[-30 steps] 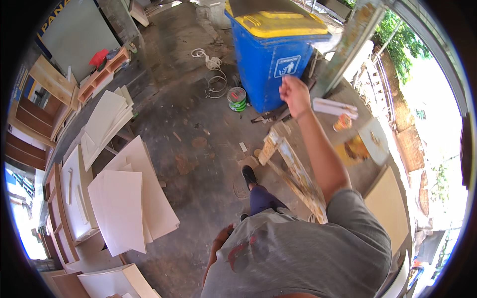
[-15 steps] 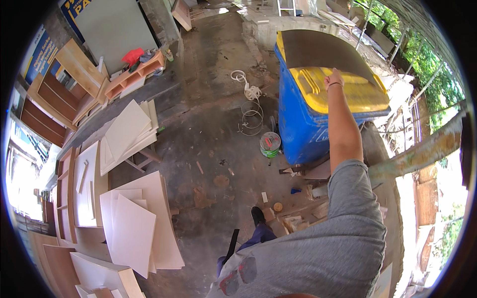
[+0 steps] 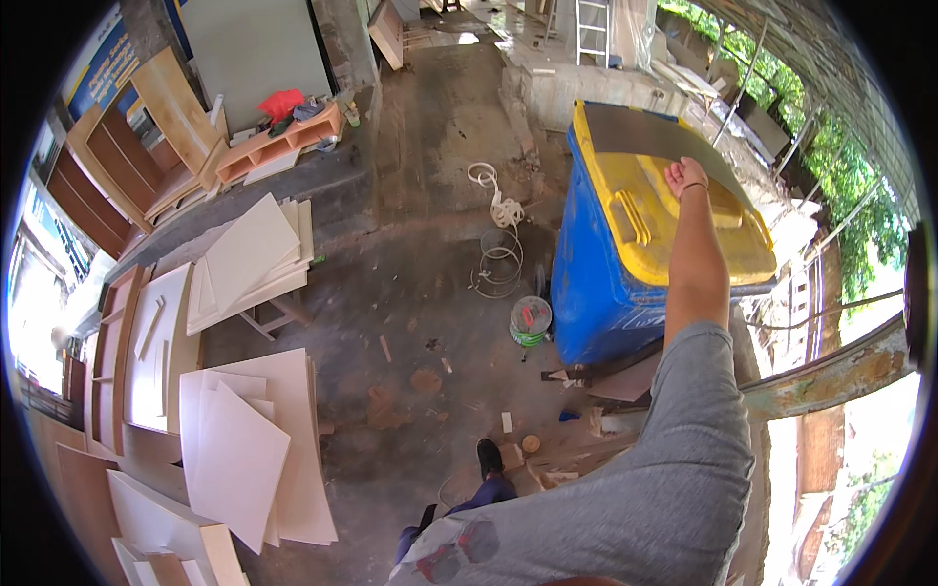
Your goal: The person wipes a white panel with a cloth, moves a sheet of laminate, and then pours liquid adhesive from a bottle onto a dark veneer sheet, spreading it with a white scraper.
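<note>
My right hand (image 3: 687, 177) is reaching out over a large wheeled bin with a blue body (image 3: 608, 259) and a yellow lid (image 3: 660, 217). A thin dark brown sheet (image 3: 635, 132) lies across the far part of the lid. At the sheet's near edge the fingers of my right hand are curled closed, seemingly gripping it; the fingertips are partly hidden. The lid's moulded handle (image 3: 633, 219) shows to the left of my forearm. My left hand is out of view.
A bucket (image 3: 531, 320) and coiled white hose (image 3: 506, 212) lie left of the bin. Stacked pale boards (image 3: 244, 439) and wooden cabinet frames (image 3: 122, 166) fill the left side. Scraps litter the floor near my shoe (image 3: 490, 457). A rusty beam (image 3: 831, 376) juts in at right.
The brown sheet covers less of the view and lies lower over the lid's far part. My right hand stays at its near edge. The view has shifted, with the bin appearing lower and farther right.
</note>
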Demonstrator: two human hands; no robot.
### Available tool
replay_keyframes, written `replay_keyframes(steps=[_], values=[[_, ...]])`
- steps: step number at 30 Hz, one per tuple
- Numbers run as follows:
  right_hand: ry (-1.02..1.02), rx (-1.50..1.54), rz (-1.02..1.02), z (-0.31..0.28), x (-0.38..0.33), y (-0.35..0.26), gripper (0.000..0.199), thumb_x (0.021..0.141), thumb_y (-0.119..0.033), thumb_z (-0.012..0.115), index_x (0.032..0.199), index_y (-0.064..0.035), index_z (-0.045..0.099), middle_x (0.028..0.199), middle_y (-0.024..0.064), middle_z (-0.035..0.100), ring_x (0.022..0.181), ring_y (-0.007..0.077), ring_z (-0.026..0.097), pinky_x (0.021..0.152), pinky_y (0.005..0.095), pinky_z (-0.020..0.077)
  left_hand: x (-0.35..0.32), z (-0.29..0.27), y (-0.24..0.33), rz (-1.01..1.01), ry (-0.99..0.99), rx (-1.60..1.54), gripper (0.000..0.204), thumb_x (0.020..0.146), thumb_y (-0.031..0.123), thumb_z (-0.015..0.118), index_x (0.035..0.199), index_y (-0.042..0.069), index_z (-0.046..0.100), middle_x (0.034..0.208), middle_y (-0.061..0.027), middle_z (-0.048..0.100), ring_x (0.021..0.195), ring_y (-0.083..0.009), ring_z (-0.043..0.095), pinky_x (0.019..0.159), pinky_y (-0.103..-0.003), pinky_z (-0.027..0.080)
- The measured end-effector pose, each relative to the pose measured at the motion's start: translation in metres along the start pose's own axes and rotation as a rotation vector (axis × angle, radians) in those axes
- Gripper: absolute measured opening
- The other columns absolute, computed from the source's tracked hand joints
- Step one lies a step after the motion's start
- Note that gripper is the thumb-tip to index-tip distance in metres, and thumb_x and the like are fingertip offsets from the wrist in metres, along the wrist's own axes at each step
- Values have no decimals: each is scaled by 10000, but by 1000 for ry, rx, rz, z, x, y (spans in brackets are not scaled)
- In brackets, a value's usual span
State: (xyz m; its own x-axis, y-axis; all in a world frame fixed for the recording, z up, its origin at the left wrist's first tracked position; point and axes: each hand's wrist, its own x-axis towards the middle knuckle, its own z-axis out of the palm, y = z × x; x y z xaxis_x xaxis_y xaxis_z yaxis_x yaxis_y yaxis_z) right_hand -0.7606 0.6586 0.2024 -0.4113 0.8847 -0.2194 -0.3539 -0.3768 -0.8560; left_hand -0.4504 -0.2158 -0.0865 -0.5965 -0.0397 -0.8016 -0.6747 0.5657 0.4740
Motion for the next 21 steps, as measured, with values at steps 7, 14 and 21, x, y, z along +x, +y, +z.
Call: replay_keyframes(steps=[7, 14, 21], values=[[-266, 109, -352, 39, -137, -42, 229, 846, -79, 507, 1072, -94, 477, 975, 92, 553, 898, 296, 579, 825, 491, 508, 3, -29, -30, 32, -8, -31, 638, 909, 497, 450, 1338, 41, 331, 1275, -154, 459, 1146, -260, 459, 940, -427, 365], [-484, 152, -346, 12, -379, 24, 270, 830, -46, 514, 1083, -140, 514, 1062, 41, 581, 924, 221, 590, 740, 396, 521, 8, -110, -33, 255, -55, -44, 637, 926, 485, 430, 1379, 58, 296, 1333, -150, 434, 1211, -263, 431, 981, -442, 341], [-409, 25, -285, -77, -670, 153, 90, 820, -82, 580, 909, -89, 563, 733, -28, 524, 647, 76, 504, 553, 226, 400, -33, -184, 77, 679, -224, -493, 687, 922, 522, 409, 1421, 79, 245, 1401, -148, 382, 1283, -273, 379, 1022, -462, 305]])
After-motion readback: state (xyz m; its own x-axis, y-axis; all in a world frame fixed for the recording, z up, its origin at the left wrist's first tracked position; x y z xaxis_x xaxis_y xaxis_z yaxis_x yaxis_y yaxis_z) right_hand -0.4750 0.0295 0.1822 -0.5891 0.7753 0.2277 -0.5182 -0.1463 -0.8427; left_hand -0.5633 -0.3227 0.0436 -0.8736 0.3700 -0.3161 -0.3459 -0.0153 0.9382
